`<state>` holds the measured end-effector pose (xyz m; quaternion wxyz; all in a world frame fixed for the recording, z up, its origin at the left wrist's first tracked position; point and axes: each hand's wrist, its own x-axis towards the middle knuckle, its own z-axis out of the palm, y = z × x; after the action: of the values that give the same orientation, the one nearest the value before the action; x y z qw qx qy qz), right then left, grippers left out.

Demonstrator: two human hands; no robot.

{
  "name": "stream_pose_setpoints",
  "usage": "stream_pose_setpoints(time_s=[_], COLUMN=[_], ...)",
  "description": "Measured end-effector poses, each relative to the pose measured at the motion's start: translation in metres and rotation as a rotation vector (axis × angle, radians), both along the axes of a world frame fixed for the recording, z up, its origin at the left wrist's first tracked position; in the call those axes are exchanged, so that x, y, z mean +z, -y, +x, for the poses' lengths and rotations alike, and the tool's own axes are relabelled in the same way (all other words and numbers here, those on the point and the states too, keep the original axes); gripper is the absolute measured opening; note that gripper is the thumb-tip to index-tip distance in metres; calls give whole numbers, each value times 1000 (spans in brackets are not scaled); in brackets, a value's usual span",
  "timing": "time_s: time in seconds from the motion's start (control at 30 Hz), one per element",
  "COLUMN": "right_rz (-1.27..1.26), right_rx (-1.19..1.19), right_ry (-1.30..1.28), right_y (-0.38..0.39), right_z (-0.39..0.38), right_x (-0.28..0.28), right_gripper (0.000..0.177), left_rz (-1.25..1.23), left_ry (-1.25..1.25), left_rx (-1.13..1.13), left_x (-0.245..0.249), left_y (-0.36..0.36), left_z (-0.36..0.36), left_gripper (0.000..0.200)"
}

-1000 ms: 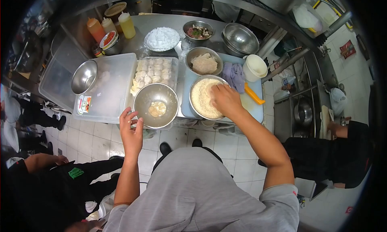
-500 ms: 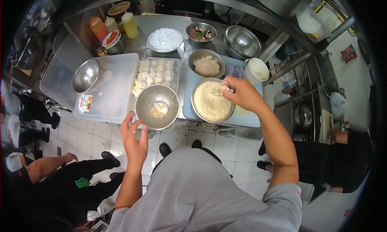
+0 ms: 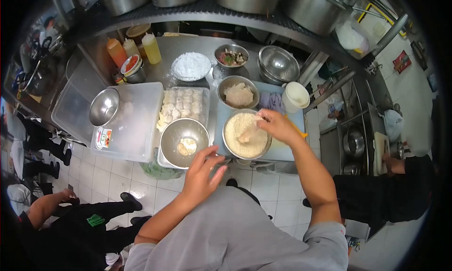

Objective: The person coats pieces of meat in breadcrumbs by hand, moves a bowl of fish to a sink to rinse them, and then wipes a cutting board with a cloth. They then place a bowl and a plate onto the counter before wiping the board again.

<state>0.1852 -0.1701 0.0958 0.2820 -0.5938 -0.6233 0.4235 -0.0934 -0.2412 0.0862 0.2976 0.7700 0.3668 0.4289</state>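
My right hand [image 3: 278,127] is over the right rim of a metal bowl of pale breadcrumbs [image 3: 239,147], its fingers bunched together. Below the fingertips, a blurred light-brown food piece [image 3: 244,138] shows against the crumbs; what the fingers themselves pinch is hidden. To the left, my left hand [image 3: 200,179] hovers with fingers apart and nothing in them, just in front of a metal bowl [image 3: 170,141] holding a few small beige pieces [image 3: 186,146]. Behind that bowl, a clear tray [image 3: 207,96] carries rows of pale floured pieces [image 3: 181,101].
Behind the crumbs stands a bowl of pale minced paste [image 3: 238,95]; farther back are white powder [image 3: 191,66], chopped ingredients [image 3: 234,58] and a colander [image 3: 280,63]. A plastic container lid [image 3: 136,125] lies left. Overhead runs a shelf [image 3: 197,22] with pots. People work on both sides.
My left hand has moved right, toward the crumb bowl. My right hand stays at that bowl's right rim, and a food piece now shows in front of the crumbs. The view has tilted up.
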Motion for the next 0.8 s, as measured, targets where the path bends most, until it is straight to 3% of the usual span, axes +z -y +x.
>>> stream_pose_setpoints(time_s=[0.2, 0.27, 0.47, 0.63, 0.73, 0.8], right_rz=[-124, -130, 85, -31, 37, 240], right_rx=[-16, -21, 162, 266, 279, 138], right_ry=[-283, -323, -49, 180, 352, 534], right_y=[1, 2, 14, 18, 8, -1], right_z=[-3, -4, 2, -1, -14, -20], right_x=[13, 18, 17, 7, -14, -39], right_gripper=[18, 18, 20, 29, 32, 34], left_rz=[218, 188, 253, 169, 198, 232], left_ry=[-42, -17, -131, -247, -275, -270], left_rx=[1, 16, -11, -96, -100, -79], left_x=[5, 1, -18, -22, -28, -32], left_y=[-40, -48, -47, -25, -25, -27], left_z=[43, 53, 54, 41, 40, 42], left_gripper=[32, 34, 30, 23, 23, 23])
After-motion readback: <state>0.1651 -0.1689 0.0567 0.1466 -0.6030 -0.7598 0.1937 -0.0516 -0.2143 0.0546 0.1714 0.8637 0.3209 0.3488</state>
